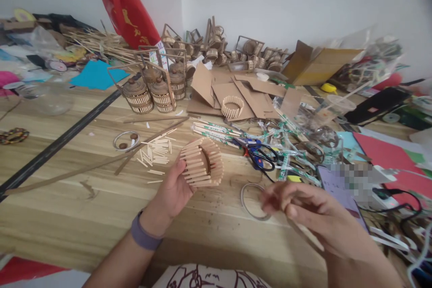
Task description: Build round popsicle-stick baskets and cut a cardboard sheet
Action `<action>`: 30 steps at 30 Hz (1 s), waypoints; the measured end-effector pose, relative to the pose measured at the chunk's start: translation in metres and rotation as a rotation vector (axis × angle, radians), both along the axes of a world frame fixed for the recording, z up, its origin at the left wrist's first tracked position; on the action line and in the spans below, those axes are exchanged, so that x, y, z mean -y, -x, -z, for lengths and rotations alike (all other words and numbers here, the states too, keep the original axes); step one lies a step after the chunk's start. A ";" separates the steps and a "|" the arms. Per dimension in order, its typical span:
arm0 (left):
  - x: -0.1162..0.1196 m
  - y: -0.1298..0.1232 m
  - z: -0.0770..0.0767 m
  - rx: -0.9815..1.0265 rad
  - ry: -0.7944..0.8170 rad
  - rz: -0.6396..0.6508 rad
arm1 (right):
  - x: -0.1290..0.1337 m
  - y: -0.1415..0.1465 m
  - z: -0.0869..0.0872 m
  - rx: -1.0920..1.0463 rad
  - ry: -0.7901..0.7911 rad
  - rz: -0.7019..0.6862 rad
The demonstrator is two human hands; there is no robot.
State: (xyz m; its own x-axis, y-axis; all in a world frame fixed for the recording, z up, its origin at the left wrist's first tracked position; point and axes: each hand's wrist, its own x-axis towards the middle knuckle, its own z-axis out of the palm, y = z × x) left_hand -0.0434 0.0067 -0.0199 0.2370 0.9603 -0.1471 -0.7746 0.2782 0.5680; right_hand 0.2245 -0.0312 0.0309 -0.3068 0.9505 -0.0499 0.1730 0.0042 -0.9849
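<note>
1. The left hand (177,191) is closed partway, with the stick ring (194,166) gripped at its near left side, just above the table. A purple wristband (146,231) is worn.
2. The right hand (300,209) is motion-blurred; thumb and fingers are brought together, with a thin brown strip (308,236) pinched. Exact finger contact cannot be told.
3. The held piece is tilted, its opening showing: pale sticks set side by side around a brown inner band.
4. A bare hoop (242,200) is laid near the right fingertips. Loose sticks (157,150) are scattered left of the held ring; farther left, two brown beads (134,136) are enclosed by a small hoop (114,138).
5. The wood-grain table (111,216) is crossed at left by a black strip (64,139). Scissors (266,155) and a phone (337,189) are placed to the right.
6. A second stick ring (232,111) is stood on cut cardboard (202,83).
7. Lidded stick baskets (137,97) with tall handles are grouped behind; contents are hidden by lids.
8. A straw is stood in a clear cup (332,107). The contents of the cardboard box (320,65) cannot be seen.
9. A red bag (126,13) is leaned near pale walls (270,0).
</note>
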 end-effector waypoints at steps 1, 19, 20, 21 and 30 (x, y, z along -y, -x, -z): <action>0.000 -0.001 -0.001 0.014 -0.001 0.009 | -0.001 -0.006 -0.002 0.136 -0.047 0.071; 0.011 -0.014 -0.002 -0.061 -0.156 0.007 | 0.010 0.050 -0.003 0.125 0.198 0.003; 0.011 -0.014 -0.002 -0.068 -0.164 0.008 | 0.010 0.051 -0.002 0.122 0.199 0.002; 0.011 -0.014 -0.003 -0.072 -0.170 0.009 | 0.010 0.051 -0.001 0.122 0.199 0.001; 0.011 -0.016 -0.005 -0.057 -0.152 0.010 | 0.008 0.056 0.003 0.090 0.213 0.003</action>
State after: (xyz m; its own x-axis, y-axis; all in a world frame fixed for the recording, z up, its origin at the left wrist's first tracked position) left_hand -0.0270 -0.0045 -0.0145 0.2421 0.9701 -0.0139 -0.7375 0.1933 0.6471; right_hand 0.1683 -0.0397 0.0279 -0.2895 0.9163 -0.2767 0.2601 -0.2029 -0.9440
